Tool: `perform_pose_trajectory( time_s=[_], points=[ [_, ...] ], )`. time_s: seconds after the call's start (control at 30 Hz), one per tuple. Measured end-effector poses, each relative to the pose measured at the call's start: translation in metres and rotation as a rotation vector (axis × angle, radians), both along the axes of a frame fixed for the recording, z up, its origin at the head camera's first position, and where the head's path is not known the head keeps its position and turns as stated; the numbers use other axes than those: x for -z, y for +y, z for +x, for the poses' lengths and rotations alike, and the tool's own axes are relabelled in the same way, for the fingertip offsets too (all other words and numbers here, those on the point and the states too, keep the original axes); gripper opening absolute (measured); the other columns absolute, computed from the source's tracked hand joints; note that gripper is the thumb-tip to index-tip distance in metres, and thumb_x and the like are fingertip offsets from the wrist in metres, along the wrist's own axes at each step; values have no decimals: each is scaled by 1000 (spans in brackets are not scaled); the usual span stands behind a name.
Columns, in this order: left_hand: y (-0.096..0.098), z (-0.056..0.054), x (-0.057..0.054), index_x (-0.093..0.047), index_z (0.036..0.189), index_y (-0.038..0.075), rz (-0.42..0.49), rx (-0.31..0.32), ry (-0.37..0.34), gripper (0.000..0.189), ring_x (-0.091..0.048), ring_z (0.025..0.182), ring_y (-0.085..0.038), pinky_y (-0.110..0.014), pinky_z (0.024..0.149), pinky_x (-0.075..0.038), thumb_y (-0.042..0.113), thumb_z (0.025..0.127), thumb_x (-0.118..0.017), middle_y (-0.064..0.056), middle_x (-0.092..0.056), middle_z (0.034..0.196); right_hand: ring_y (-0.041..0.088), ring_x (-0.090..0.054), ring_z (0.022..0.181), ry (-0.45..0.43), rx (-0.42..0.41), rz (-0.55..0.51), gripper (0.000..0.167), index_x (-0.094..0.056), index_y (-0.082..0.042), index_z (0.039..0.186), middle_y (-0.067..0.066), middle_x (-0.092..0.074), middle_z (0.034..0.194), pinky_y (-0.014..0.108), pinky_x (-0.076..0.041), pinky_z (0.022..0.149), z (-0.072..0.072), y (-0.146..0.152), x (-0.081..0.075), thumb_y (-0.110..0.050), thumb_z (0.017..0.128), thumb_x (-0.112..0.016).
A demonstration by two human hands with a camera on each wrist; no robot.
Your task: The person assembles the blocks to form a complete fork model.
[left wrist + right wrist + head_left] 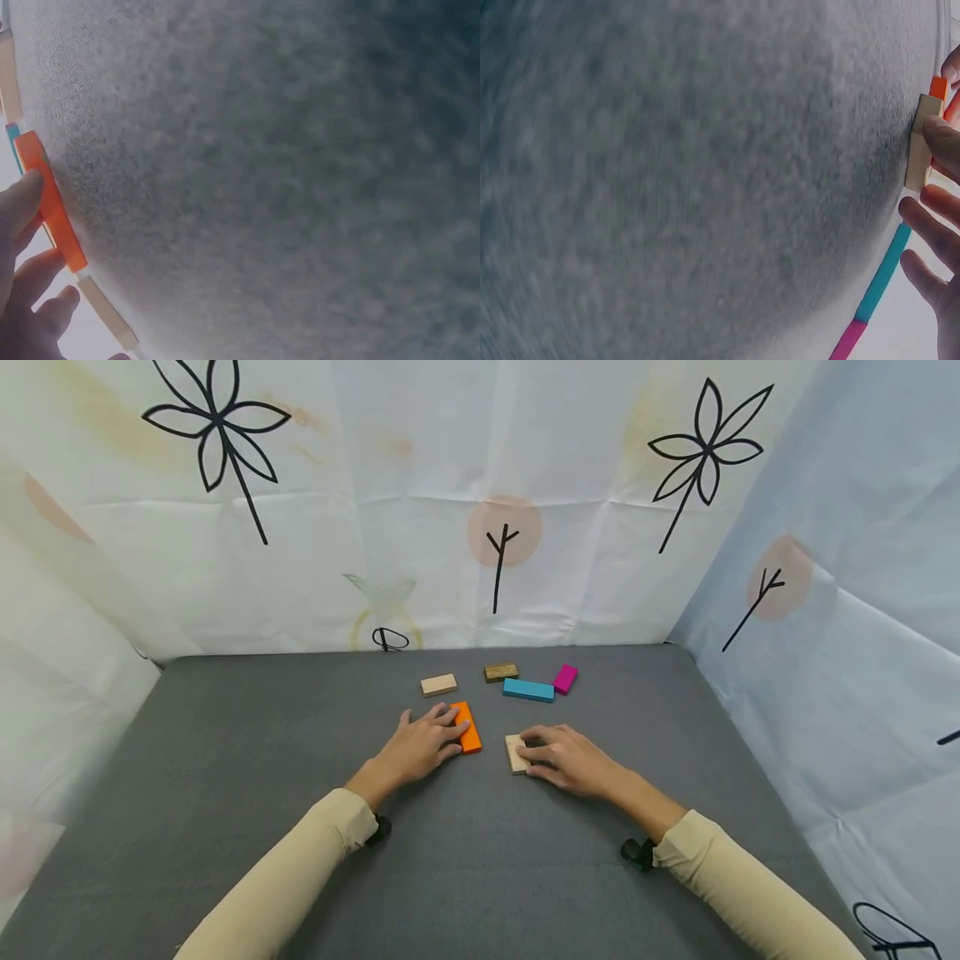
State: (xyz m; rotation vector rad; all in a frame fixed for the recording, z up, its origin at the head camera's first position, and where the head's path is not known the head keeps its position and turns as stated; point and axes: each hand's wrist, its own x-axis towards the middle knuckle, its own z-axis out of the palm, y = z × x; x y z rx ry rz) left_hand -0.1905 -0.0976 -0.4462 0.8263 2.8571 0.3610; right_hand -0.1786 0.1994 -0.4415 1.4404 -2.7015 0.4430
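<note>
My left hand (422, 745) grips an orange block (469, 733) that lies lengthwise away from me on the grey table. In the left wrist view, the thumb and fingertips are on this orange block (51, 202). To its right, my right hand (572, 762) holds a pale wooden block (515, 755) between thumb and fingers, and part of its top is covered. The right wrist view has the thumb on the side of the pale block (917, 157), with a fingertip close to its end. A gap of table separates the two held blocks.
Farther back lie another pale wooden block (438, 685), a brown block (501, 672), a blue block (528, 690) and a magenta block (566, 679). The blue one's ends are close to the brown and magenta blocks. White patterned cloth (435, 527) borders the grey table (225, 760).
</note>
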Motion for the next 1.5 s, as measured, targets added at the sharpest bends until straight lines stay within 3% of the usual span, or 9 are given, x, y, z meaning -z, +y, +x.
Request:
perform_pose_trajectory(
  time_s=[0.27, 0.63, 1.0, 1.5],
  points=[
    [5, -2, -1, -43, 152, 22, -22, 8, -40, 53, -19, 151, -30, -72, 109, -17, 40, 103, -53, -6, -30, 161, 25, -62, 109, 4, -28, -2, 37, -70, -5, 126, 13, -62, 125, 47, -48, 94, 5, -10, 0, -21, 93, -73],
    [11, -5, 0, -48, 149, 21, 14, 1, -46, 52, -20, 151, -30, -71, 109, -19, 39, 101, -57, -6, -33, 159, 22, -61, 109, 5, -60, 30, 35, -72, -9, 125, 10, -63, 123, 46, -46, 97, 10, -19, -2, -24, 93, -72],
    [17, -9, 1, -50, 148, 20, 44, 34, -43, 50, -19, 151, -30, -71, 108, -20, 38, 101, -56, -5, -34, 159, 22, -61, 111, -18, -74, 51, 36, -70, -10, 127, 9, -63, 125, 46, -45, 99, 15, -26, -3, -27, 95, -71],
    [19, -11, 0, -53, 146, 20, 30, 59, -34, 50, -20, 150, -30, -71, 108, -21, 38, 99, -59, -7, -36, 158, 21, -61, 106, 55, -96, 48, 34, -73, -10, 122, 8, -63, 119, 43, -46, 97, 20, -33, -1, -29, 94, -71]
  ],
)
